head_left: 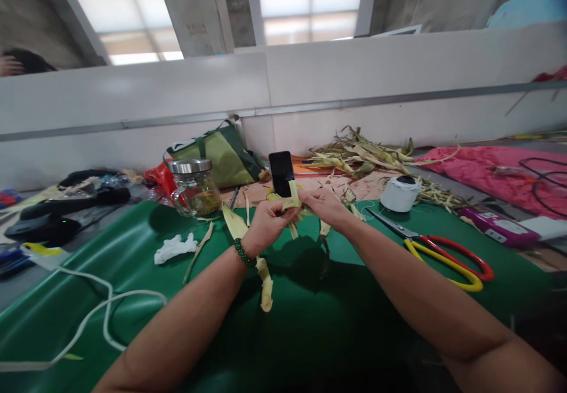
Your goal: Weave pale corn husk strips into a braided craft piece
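Note:
My left hand and my right hand meet above the green mat, both closed on pale yellow-green leaf strips. A long strip hangs down from under my left wrist, which wears a dark green bead bracelet. More strips dangle below my right hand. A black phone stands upright just behind my hands.
A lidded glass jar and green bag sit at back left. A white thread spool, red-and-yellow scissors, a leaf pile and pink cloth lie right. Crumpled tissue and white cord lie left.

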`<action>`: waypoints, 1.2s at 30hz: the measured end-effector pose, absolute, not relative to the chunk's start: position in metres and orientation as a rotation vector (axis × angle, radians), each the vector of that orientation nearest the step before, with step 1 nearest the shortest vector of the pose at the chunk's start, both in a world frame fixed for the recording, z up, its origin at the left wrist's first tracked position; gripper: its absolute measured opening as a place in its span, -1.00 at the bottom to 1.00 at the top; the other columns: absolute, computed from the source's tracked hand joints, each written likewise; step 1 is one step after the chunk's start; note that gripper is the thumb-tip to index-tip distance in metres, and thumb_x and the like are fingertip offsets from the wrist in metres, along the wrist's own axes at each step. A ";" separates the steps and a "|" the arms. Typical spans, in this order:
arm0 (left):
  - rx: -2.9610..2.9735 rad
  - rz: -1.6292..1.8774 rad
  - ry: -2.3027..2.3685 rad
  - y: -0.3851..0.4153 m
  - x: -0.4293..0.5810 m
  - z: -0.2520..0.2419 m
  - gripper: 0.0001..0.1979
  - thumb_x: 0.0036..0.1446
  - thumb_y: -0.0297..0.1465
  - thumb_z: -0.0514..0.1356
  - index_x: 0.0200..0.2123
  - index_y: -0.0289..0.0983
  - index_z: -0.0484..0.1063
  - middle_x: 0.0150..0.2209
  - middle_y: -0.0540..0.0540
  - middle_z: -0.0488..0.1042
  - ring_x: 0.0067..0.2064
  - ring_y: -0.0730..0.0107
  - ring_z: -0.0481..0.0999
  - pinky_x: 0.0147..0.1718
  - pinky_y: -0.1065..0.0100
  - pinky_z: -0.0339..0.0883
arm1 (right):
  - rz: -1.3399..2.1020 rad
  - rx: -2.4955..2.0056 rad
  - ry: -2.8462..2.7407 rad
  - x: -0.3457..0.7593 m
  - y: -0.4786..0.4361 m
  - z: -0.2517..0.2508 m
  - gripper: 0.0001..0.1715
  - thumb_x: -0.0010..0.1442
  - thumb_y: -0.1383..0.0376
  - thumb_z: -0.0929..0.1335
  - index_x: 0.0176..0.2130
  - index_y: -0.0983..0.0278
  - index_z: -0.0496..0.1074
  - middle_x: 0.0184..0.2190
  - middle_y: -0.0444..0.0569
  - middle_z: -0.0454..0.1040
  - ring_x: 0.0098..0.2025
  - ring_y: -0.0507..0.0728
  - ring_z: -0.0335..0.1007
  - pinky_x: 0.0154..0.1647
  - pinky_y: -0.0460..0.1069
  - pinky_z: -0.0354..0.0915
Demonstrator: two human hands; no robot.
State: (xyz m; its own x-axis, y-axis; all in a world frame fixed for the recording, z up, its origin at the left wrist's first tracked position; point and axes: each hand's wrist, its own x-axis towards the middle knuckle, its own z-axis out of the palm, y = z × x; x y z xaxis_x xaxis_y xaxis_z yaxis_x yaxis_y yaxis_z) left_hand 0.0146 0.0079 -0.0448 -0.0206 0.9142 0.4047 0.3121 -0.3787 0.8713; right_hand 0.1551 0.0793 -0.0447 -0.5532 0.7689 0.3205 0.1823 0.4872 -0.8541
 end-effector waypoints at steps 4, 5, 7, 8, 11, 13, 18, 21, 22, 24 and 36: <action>1.576 1.301 1.255 0.007 0.013 -0.042 -0.68 -0.14 -0.19 0.33 -0.64 -0.34 0.45 -0.65 -0.03 0.45 -0.61 0.52 0.37 -0.59 0.48 0.25 | 1.512 -0.649 -1.523 0.152 0.085 -0.045 -0.63 -0.22 0.06 0.46 -0.52 0.29 0.42 -0.63 -0.19 0.32 -0.59 -0.06 0.10 -0.56 -0.12 0.04; 1.512 1.286 1.250 0.007 0.013 -0.042 -0.69 -0.14 -0.20 0.33 -0.64 -0.34 0.45 -0.64 -0.03 0.46 -0.60 0.52 0.38 -0.58 0.48 0.27 | 1.508 -0.636 -1.433 0.153 0.086 -0.043 -0.65 -0.24 0.09 0.47 -0.51 0.29 0.43 -0.61 -0.19 0.34 -0.58 -0.07 0.09 -0.56 -0.12 0.04; 1.375 1.286 1.242 0.008 0.012 -0.041 -0.71 -0.14 -0.23 0.34 -0.64 -0.35 0.44 -0.64 -0.02 0.45 -0.60 0.54 0.37 -0.58 0.48 0.28 | 1.444 -0.575 -1.345 0.155 0.085 -0.039 -0.66 -0.19 0.09 0.46 -0.48 0.29 0.44 -0.56 -0.16 0.38 -0.57 -0.08 0.10 -0.53 -0.12 0.07; 1.313 1.293 1.239 0.008 0.012 -0.040 -0.71 -0.16 -0.24 0.34 -0.64 -0.35 0.44 -0.64 -0.02 0.45 -0.61 0.54 0.37 -0.58 0.48 0.28 | 1.395 -0.533 -1.346 0.157 0.084 -0.038 -0.67 -0.13 0.08 0.44 -0.46 0.29 0.44 -0.53 -0.14 0.40 -0.56 -0.08 0.10 -0.51 -0.12 0.08; 1.207 1.303 1.235 0.009 0.012 -0.040 -0.74 -0.18 -0.29 0.36 -0.64 -0.36 0.43 -0.64 -0.01 0.44 -0.61 0.56 0.36 -0.59 0.49 0.28 | 1.139 -0.449 -1.542 0.161 0.076 -0.034 -0.72 0.06 0.10 0.34 -0.39 0.27 0.44 -0.52 -0.12 0.41 -0.54 -0.04 0.14 -0.49 -0.09 0.11; 1.200 1.306 1.246 0.009 0.012 -0.039 -0.76 -0.18 -0.31 0.35 -0.63 -0.36 0.43 -0.64 0.00 0.44 -0.62 0.56 0.36 -0.60 0.49 0.28 | 0.835 -0.423 -1.771 0.162 0.070 -0.035 -0.76 0.15 0.16 0.29 -0.40 0.27 0.42 -0.53 -0.11 0.38 -0.49 -0.01 0.18 -0.44 -0.07 0.14; 1.200 1.370 1.368 0.009 0.010 -0.036 -0.83 -0.13 -0.40 0.29 -0.65 -0.35 0.42 -0.63 -0.01 0.46 -0.62 0.56 0.38 -0.58 0.50 0.28 | 0.210 -0.344 -2.145 0.164 0.064 -0.039 -0.74 0.21 0.31 0.24 -0.49 0.30 0.35 -0.44 -0.05 0.30 -0.37 0.04 0.21 -0.33 -0.05 0.15; 1.208 1.409 1.448 0.011 0.009 -0.036 -0.88 -0.14 -0.48 0.24 -0.65 -0.34 0.41 -0.65 0.01 0.46 -0.62 0.56 0.38 -0.56 0.50 0.31 | 0.034 -0.371 -2.246 0.165 0.066 -0.040 -0.72 0.20 0.34 0.23 -0.51 0.31 0.35 -0.43 -0.04 0.27 -0.37 0.04 0.20 -0.35 -0.06 0.13; 1.228 1.414 1.462 0.011 0.009 -0.036 -0.89 -0.15 -0.51 0.22 -0.66 -0.34 0.42 -0.65 0.02 0.46 -0.62 0.56 0.38 -0.56 0.50 0.31 | -0.016 -0.382 -2.267 0.165 0.066 -0.040 -0.71 0.20 0.35 0.23 -0.52 0.31 0.36 -0.44 -0.04 0.26 -0.37 0.04 0.19 -0.36 -0.06 0.12; 1.268 1.424 1.479 0.012 0.008 -0.036 -0.89 -0.17 -0.53 0.19 -0.67 -0.35 0.42 -0.66 0.02 0.46 -0.63 0.58 0.36 -0.57 0.52 0.29 | -0.118 -0.410 -2.296 0.166 0.066 -0.041 -0.70 0.19 0.35 0.23 -0.53 0.32 0.38 -0.44 -0.03 0.25 -0.40 0.04 0.17 -0.39 -0.07 0.10; 1.466 1.397 1.561 0.010 0.011 -0.036 -0.83 -0.18 -0.58 0.14 -0.73 -0.33 0.39 -0.75 0.06 0.37 -0.68 0.59 0.30 -0.66 0.54 0.16 | -0.431 -0.568 -2.431 0.165 0.051 -0.035 -0.71 0.23 0.30 0.23 -0.42 0.31 0.47 -0.42 0.00 0.33 -0.45 0.02 0.12 -0.50 -0.06 -0.08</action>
State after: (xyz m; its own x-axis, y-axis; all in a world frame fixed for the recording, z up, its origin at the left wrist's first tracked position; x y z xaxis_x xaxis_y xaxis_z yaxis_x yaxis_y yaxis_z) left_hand 0.0107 0.0100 -0.0356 -0.2313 0.9434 0.2377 0.3406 -0.1503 0.9281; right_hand 0.1648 0.0508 -0.0353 -0.7290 0.2947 0.6179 0.4891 0.8557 0.1688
